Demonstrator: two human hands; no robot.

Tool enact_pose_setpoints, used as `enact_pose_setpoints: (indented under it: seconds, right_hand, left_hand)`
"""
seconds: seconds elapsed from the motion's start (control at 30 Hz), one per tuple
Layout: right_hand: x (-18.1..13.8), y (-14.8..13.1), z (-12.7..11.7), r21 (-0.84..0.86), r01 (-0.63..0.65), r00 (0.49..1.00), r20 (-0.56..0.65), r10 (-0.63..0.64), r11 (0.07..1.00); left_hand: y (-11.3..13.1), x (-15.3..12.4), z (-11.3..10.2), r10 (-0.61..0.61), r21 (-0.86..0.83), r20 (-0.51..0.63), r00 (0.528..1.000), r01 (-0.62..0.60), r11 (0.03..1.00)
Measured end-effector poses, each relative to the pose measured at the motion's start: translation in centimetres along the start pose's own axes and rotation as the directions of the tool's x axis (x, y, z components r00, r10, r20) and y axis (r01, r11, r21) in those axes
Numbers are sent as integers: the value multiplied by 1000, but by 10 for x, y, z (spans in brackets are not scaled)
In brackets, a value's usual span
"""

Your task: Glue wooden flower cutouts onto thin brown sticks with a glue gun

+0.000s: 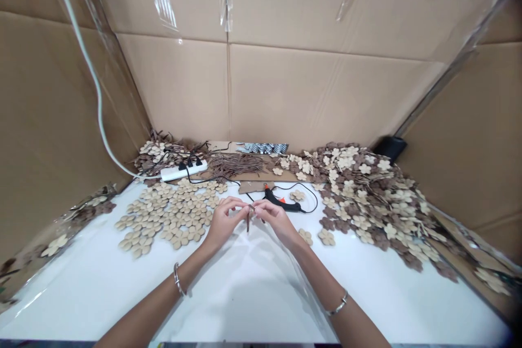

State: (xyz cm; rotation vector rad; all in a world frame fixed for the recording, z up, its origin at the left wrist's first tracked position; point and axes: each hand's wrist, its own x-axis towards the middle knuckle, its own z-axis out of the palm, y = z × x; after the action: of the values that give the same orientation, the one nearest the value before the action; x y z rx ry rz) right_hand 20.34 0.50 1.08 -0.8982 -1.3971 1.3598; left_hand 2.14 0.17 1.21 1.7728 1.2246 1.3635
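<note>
Head view: The strip (248, 223) is between the two hands, above the white table (196, 293) and just on the near side of the glue gun (281, 202).

Left hand (224, 220): thumb and forefinger are closed to a pinch on the strip near its upper part. Right hand (277, 220): thumb and fingertips are likewise brought together, pinching the strip's upper part close to the left fingertips. The exact contact under the right fingers is too small to tell.

Orientation: the clearest length is narrow and straight. Its long axis runs from the left fingertips toward the table's near edge, almost square to that edge. A second short length shows below the right fingertips, slanting; whether it belongs to the same piece cannot be told.

Handling (judged): very light, thin and flexible, with a matte surface unlikely to slip. It should bend readily and may crease or twist if pulled hard. Grip with thumb and forefinger near the ends, leaving the middle free.
</note>
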Motion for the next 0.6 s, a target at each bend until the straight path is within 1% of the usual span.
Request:
enact_pose_setpoints:
  seconds: [0.1,0.27,0.47,0.53,0.6]
  right_hand:
    - [-1,1,3,18,-24,1000,11,24,1000]
    - [-2,7,7,17,-34,999,-5,34,999]
    - [-3,7,8,14,-39,999,-10,39,999]
    - [-2,7,8,9,-41,999,-3,41,999]
    - [-2,7,8,4,-37,999,3,37,999]
  left_hand:
    - [1,0,1,-63,-66,16,998,64,996]
    - [2,-3,4,-111,-142,33,993,114,983]
    - [1,-4,2,-197,-243,93,976,215,946]
    - [2,-3,1,-217,-238,85,972,232,943]
    - [3,-3,0,-222,-197,89,971,235,952]
